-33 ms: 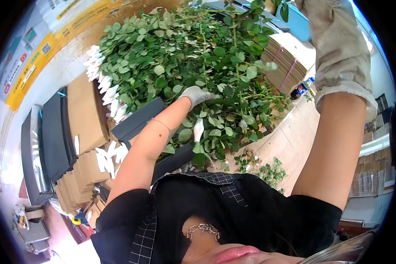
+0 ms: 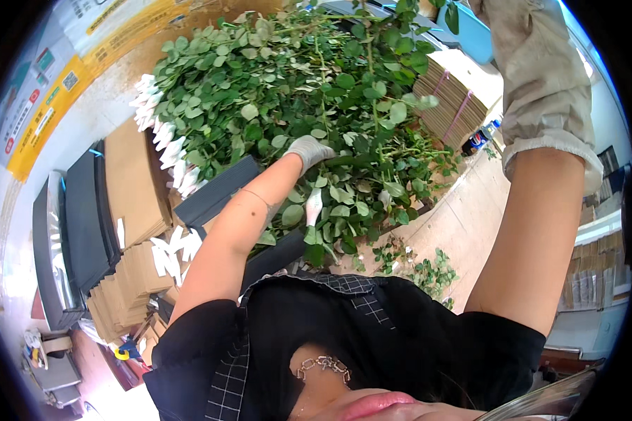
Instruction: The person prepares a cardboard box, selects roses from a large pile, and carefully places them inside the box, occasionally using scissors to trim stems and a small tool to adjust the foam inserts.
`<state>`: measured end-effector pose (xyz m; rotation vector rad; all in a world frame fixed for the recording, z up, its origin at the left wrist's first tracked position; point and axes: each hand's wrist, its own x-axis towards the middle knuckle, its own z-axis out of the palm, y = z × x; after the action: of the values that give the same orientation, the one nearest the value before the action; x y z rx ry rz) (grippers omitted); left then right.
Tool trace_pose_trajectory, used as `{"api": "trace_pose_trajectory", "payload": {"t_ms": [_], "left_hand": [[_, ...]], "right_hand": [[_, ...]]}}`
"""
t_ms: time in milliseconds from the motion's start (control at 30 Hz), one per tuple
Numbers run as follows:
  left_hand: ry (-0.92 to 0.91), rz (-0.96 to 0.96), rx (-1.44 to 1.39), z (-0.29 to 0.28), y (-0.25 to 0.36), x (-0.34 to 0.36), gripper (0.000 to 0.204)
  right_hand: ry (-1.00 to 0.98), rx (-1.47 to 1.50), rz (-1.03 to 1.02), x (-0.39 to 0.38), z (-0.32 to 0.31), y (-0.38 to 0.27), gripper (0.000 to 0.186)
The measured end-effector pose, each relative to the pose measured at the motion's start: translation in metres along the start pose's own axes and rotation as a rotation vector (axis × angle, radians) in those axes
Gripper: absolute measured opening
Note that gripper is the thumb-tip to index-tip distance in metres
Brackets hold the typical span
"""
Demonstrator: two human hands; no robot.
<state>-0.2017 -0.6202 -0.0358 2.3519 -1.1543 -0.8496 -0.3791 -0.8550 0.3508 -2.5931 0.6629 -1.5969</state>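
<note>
A big heap of leafy green cut stems (image 2: 253,91) fills the middle of the view, with white-wrapped flower heads (image 2: 167,137) along its left side. My left hand (image 2: 309,152), in a pale grey glove, lies against the leaves at the near middle of the heap, and its fingertips are hidden among them. Close below it, a single white-wrapped flower head (image 2: 314,207) hangs in the foliage. Raised at the right is my right arm, in a long beige cuff (image 2: 544,84); the hand itself is beyond the upper edge. Tall leafy stems (image 2: 372,70) stand near the top.
Flat cardboard (image 2: 130,186) and dark boards (image 2: 90,210) lean at the left, beside small white sleeves (image 2: 168,256). A strapped cardboard stack (image 2: 446,98) and a blue bin (image 2: 467,31) stand at the right. Leaf scraps (image 2: 428,274) litter the floor, and a blue can (image 2: 476,142) sits nearby.
My left hand has shifted slightly left, with its fingers showing less than before. The heap of stems appears a little further left too. My right arm looks almost the same.
</note>
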Motion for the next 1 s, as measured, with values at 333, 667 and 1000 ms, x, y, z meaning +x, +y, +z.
{"api": "trace_pose_trajectory", "payload": {"t_ms": [333, 667, 1000], "left_hand": [[-0.381, 0.113, -1.529, 0.008, 0.081, -0.028, 0.016], [-0.095, 0.181, -1.583, -0.002, 0.120, -0.016, 0.013], [0.304, 0.273, 0.786, -0.257, -0.003, -0.066, 0.029]], "right_hand": [[0.012, 0.015, 0.004, -0.004, -0.012, 0.010, 0.042], [0.108, -0.023, 0.000, 0.011, -0.033, 0.023, 0.043], [0.190, -0.124, 0.027, -0.019, -0.074, 0.061, 0.044]]}}
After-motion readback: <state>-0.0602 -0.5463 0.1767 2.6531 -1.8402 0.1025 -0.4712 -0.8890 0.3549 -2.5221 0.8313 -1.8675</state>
